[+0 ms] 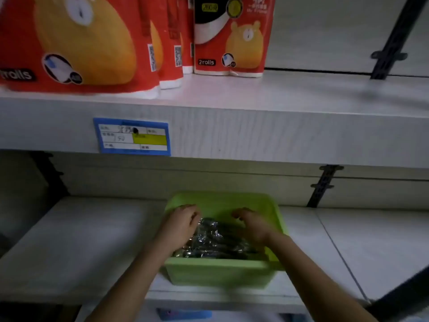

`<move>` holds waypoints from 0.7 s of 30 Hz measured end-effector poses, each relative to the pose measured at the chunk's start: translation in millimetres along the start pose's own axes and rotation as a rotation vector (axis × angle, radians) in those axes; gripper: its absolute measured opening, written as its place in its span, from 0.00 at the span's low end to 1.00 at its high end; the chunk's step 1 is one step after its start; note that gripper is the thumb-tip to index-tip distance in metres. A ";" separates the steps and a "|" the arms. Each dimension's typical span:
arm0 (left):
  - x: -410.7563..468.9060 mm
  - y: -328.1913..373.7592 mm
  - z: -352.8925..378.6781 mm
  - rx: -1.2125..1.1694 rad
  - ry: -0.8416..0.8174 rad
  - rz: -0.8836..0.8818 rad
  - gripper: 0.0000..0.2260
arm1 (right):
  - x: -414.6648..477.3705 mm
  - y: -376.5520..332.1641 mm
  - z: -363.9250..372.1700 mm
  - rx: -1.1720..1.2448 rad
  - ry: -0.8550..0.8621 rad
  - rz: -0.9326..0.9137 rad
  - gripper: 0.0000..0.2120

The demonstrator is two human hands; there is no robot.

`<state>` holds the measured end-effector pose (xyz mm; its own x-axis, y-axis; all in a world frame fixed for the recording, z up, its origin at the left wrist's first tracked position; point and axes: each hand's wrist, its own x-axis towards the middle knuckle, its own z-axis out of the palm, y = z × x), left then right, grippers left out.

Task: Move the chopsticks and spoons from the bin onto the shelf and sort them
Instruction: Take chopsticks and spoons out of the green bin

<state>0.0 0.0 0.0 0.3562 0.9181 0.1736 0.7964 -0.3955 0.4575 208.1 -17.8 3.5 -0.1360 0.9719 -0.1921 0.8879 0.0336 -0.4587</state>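
A green plastic bin point(218, 273) stands on the lower white shelf point(81, 247), near its front edge. Inside lies a heap of shiny plastic-wrapped utensils point(216, 240); I cannot tell chopsticks from spoons in the dim light. Both my hands reach into the bin. My left hand point(181, 224) rests on the left side of the heap with fingers curled and spread. My right hand point(253, 225) hovers over the right side, fingers bent downward and apart. Neither hand clearly holds a packet.
The upper shelf point(255, 126) overhangs the bin, with a blue price tag point(132, 137) on its front edge. Red packs of paper rolls point(229, 36) stand on it at left and centre. Black shelf brackets point(322, 184) rise at the back right.
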 end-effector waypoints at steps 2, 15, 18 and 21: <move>13.9 -0.3 5.8 0.051 -0.060 -0.036 0.09 | 12.1 -0.9 -0.9 -0.083 -0.117 0.015 0.27; 42.5 -9.1 19.4 0.010 -0.190 -0.154 0.13 | 19.9 -10.5 24.1 -0.483 -0.261 -0.200 0.42; 41.6 -11.0 20.6 -0.003 -0.206 -0.157 0.13 | 20.2 -12.9 27.4 -0.519 -0.264 -0.208 0.36; 40.9 -12.6 22.0 -0.014 -0.222 -0.164 0.12 | 19.6 -14.3 23.4 -0.491 -0.248 -0.215 0.24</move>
<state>15.3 42.0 -17.9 0.3225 0.9414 -0.0986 0.8459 -0.2399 0.4764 182.5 -4.7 -14.0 -0.3821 0.8499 -0.3630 0.9203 0.3854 -0.0663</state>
